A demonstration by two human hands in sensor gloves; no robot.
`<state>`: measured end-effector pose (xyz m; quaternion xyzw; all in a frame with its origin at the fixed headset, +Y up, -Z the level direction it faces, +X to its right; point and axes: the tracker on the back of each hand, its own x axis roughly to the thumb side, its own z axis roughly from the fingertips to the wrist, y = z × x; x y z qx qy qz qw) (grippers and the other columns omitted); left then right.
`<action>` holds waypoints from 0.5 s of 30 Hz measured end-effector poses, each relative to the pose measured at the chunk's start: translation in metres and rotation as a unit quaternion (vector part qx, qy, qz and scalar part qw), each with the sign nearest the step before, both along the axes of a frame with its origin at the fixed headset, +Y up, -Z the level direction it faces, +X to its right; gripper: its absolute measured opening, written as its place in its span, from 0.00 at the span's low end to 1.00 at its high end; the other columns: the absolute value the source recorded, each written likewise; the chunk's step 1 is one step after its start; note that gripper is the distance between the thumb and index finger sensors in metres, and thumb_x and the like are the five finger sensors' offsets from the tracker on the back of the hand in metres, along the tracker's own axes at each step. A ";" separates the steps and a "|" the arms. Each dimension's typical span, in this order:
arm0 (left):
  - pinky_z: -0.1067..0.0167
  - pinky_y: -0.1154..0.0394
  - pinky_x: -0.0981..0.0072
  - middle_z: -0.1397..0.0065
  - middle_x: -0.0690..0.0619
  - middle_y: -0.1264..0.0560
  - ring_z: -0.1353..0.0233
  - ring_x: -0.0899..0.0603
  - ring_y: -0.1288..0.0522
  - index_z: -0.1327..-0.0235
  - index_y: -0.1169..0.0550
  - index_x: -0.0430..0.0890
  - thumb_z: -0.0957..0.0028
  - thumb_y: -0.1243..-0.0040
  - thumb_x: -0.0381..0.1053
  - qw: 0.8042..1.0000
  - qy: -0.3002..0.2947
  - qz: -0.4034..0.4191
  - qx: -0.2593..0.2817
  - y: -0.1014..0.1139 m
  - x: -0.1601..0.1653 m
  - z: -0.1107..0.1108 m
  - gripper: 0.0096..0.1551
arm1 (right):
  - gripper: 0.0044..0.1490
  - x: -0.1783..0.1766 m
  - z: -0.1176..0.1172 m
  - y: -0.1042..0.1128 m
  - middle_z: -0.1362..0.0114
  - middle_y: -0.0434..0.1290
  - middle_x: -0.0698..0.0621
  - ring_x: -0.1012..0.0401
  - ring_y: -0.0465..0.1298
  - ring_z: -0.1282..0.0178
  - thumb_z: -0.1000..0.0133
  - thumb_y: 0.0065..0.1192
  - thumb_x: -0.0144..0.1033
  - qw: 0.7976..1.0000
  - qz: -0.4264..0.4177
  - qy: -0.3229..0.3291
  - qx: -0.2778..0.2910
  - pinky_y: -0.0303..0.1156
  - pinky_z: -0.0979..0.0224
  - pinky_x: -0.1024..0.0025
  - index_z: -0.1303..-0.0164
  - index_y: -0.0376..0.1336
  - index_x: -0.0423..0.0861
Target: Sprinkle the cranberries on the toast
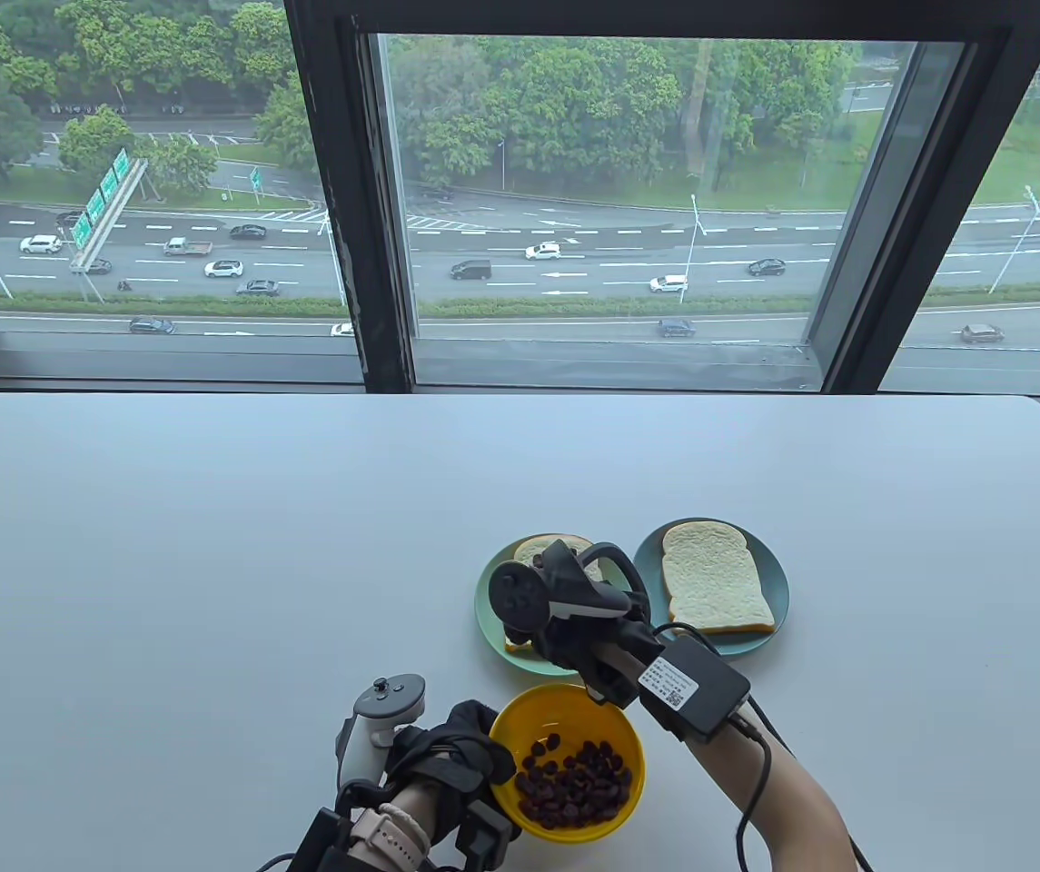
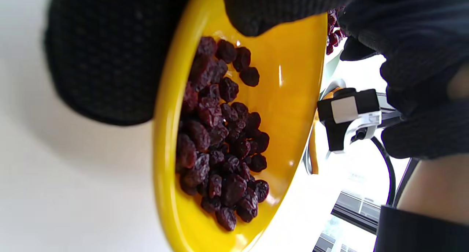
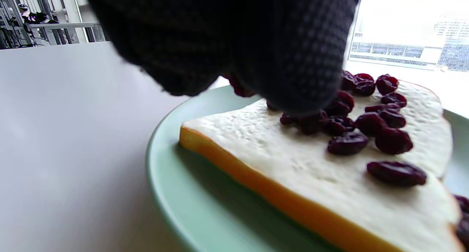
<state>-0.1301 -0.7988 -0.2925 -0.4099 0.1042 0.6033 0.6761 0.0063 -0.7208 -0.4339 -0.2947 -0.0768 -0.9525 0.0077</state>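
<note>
The right hand [image 3: 256,54] drops pinched cranberries [image 3: 366,123] onto the left toast [image 3: 293,164]; the left hand [image 1: 447,754] grips the yellow bowl [image 1: 565,708]. Next, probably the bare slice [image 1: 715,577].

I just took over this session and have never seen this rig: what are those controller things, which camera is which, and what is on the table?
No robot here: two human hands in black sensor gloves, each with a tracker strapped on its back. The big picture looks down at the white table. The left hand holds the yellow bowl of cranberries, shown close by the left wrist camera. The right hand is over the toast on a green plate; its wrist camera shows cranberries already lying there. A second, plain slice sits on the blue plate.
</note>
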 end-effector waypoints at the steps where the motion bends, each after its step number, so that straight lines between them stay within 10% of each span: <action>1: 0.71 0.12 0.55 0.47 0.38 0.35 0.57 0.36 0.29 0.42 0.42 0.50 0.55 0.40 0.38 1.000 -0.002 -0.006 0.002 -0.001 0.000 0.000 0.32 | 0.21 -0.001 -0.005 -0.003 0.44 0.73 0.56 0.61 0.80 0.54 0.66 0.75 0.35 1.000 -0.005 -0.007 0.001 0.88 0.61 0.89 0.65 0.69 0.63; 15: 0.70 0.12 0.55 0.47 0.39 0.35 0.56 0.37 0.29 0.41 0.43 0.50 0.55 0.40 0.38 1.000 -0.003 0.015 -0.007 -0.005 0.004 -0.002 0.32 | 0.30 0.000 -0.005 -0.023 0.35 0.65 0.55 0.62 0.76 0.45 0.62 0.69 0.32 0.992 0.106 0.023 0.069 0.84 0.49 0.81 0.50 0.63 0.62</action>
